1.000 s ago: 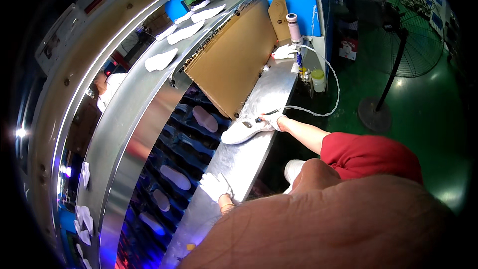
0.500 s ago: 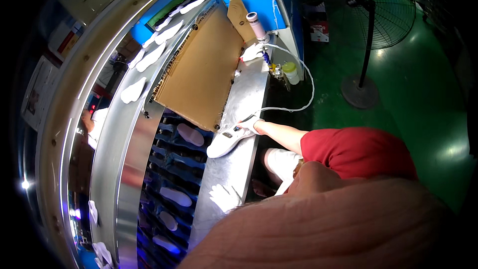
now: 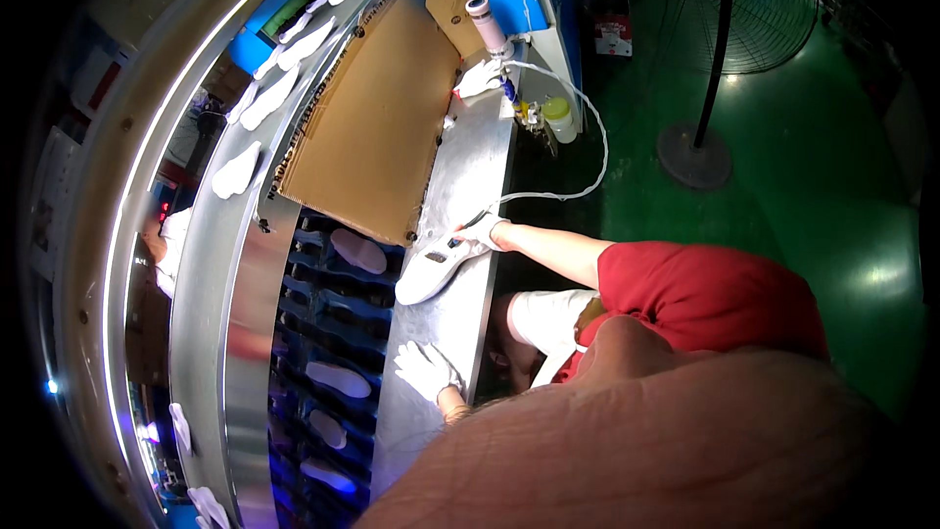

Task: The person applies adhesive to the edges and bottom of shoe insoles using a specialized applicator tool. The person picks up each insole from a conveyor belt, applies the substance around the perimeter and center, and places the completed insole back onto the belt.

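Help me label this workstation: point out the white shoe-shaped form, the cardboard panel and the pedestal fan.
White shoe-shaped form (image 3: 425,278): head view, on its broad end.
Cardboard panel (image 3: 363,127): head view, middle of its face.
Pedestal fan (image 3: 714,69): head view, on its pole.

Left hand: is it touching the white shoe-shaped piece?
No, the left hand is spread open over the metal shelf, apart from the white shoe-shaped piece.

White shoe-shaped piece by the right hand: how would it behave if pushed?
The white piece seems stiff: its rounded form shows no sag. Being elongated, it probably won't roll, but may slide on the shiny metal bench.
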{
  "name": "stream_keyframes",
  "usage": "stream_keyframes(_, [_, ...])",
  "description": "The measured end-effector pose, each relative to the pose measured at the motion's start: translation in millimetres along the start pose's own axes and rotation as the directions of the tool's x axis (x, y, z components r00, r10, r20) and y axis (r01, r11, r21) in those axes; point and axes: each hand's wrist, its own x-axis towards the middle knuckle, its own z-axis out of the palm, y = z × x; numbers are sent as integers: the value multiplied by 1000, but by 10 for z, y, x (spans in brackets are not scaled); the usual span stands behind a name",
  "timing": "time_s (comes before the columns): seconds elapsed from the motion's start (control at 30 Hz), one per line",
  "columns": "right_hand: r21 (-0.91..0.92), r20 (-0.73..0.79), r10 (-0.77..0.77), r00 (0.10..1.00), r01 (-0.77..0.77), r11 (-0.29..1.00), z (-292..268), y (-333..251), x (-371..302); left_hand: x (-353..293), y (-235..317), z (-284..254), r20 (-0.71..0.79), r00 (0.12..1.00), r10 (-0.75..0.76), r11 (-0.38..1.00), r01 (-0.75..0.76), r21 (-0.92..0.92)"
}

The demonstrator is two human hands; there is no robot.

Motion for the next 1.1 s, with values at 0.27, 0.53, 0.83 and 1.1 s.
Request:
stream_keyframes(0.27, [-14,6,-99,995,99,995,84,5,-112,-126,69,-59,-164,986,-7,1000,4,-19])
stream_keyframes(0.53, [-1,3,-82,997,82,997,104,-28,-115,-237,144,-99,-149,986,-80,997,82,4])
stream_keyframes(0.83, [8,-7,-49,999,49,999,-23,13,-82,-326,198,110,-241,970,-9,999,17,29])
stream_keyframes(1.1, [45,48,9,999,-11,999,20,1,-101,-917,473,129,-537,834,126,991,-79,111])
